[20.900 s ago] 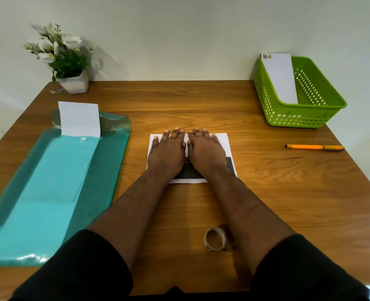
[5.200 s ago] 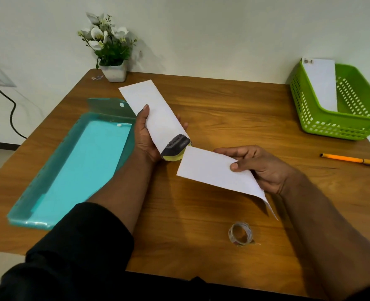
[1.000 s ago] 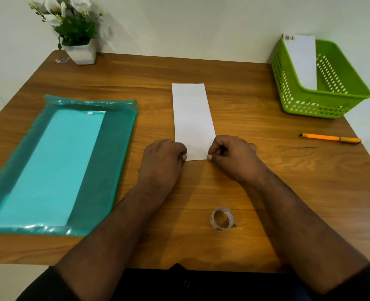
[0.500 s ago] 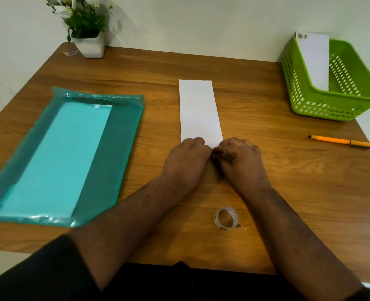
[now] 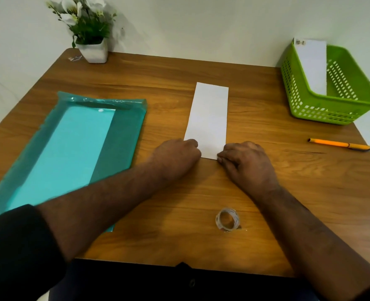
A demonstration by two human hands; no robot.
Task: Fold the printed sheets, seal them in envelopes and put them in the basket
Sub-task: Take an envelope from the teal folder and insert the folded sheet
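Filling most of the view, the table [image 5: 201, 192] carries everything else; its near edge is cut off by the person's dark clothing, and the right corner runs out of view. On its left lies the teal folder [image 5: 119, 135], with a lighter sheet [image 5: 67, 148] showing through it; the left forearm hides its near right corner. At the far right stands the green basket [image 5: 331, 109], and one envelope [image 5: 313, 66] leans inside it, its lower end hidden by the rim. A small mark sits at its top corner, too small to read. The plant [image 5: 88, 31] stands at the far left corner, with something tiny and glinting beside the pot that I cannot make out.

The second envelope [image 5: 209, 118] lies flat in the middle of the table, long side running away from the person. Both hands rest at its near end. The left hand [image 5: 175, 157] is a loose fist with knuckles on the near left corner; I cannot tell whether it pinches the paper. The right hand [image 5: 244, 161] has curled fingers, tips pressing the near right corner. Half a second ago the two hands met over the middle of that edge; now they sit apart at its corners, leaving the edge bare between them.

The pen [image 5: 340, 144] lies right of the hands, well apart. The tape roll [image 5: 227, 219] sits near the front edge, between the forearms.
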